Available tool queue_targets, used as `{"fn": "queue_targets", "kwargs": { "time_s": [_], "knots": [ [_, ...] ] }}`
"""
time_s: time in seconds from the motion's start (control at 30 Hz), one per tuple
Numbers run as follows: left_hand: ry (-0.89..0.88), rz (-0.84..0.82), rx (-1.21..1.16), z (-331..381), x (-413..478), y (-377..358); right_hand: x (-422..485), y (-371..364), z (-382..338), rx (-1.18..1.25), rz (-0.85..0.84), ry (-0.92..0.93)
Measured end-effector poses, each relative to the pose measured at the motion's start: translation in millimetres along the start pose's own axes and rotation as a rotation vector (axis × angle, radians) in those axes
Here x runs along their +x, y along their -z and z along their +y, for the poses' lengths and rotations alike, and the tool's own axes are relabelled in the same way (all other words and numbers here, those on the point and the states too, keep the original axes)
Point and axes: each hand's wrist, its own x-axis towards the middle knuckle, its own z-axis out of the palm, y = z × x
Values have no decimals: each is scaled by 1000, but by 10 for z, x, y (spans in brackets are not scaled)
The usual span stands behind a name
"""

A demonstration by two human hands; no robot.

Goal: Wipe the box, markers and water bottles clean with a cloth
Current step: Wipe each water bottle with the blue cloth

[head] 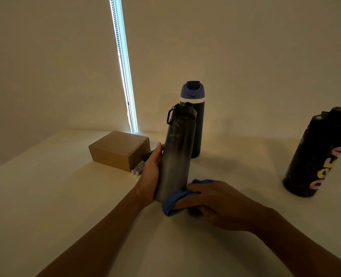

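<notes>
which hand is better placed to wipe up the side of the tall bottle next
Right, probably. The right hand holds the blue cloth against the base of the tall black-to-grey metal bottle, ready to slide upward. The left hand has its grip around the bottle's side, steadying it.

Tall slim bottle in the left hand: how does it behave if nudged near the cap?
Likely tippy: the tall slim bottle is narrow for its height and leans, steadied by the left hand. Probably rigid, metal-looking, so no give under grip. On its side it would probably roll, though the cap's loop handle may stop it.
</notes>
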Motion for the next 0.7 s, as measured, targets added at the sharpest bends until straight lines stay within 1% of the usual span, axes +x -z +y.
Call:
{"fn": "queue_targets", "kwargs": {
  "time_s": [0.07, 0.1, 0.17, 0.27, 0.37, 0.47, 0.53, 0.57, 0.63, 0.7],
  "knots": [
    [6, -42, -32, 3, 19, 23, 8, 4, 1, -19, -2, 12],
    [7, -47, -39, 0, 32, 31, 7, -9, 20, -17, 26, 14],
    [9, -60, -50, 5, 39, 35, -3, -7, 52, -10, 115, -44],
    [-14, -67, 36, -8, 15, 28, -2, 16, 242, 105, 308, -181],
    [-94, -51, 108, -16, -4, -11, 70, 42, 468, 108, 543, -296],
    [-158, -98, 160, -25, 18, -41, 192, 144, 577, 340, 681, -436],
    [-166, -105, 179, -19, 18, -58, 211, 216, 566, 400, 791, -433],
    [-163, -103, 179, -18, 17, -62, 196, 248, 537, 353, 813, -401],
    [-166, -104, 174, -27, 28, -58, 141, 284, 436, 230, 776, -332],
    [-178, -99, 162, -31, 25, -60, 115, 244, 433, 227, 730, -300]
  ]
}}
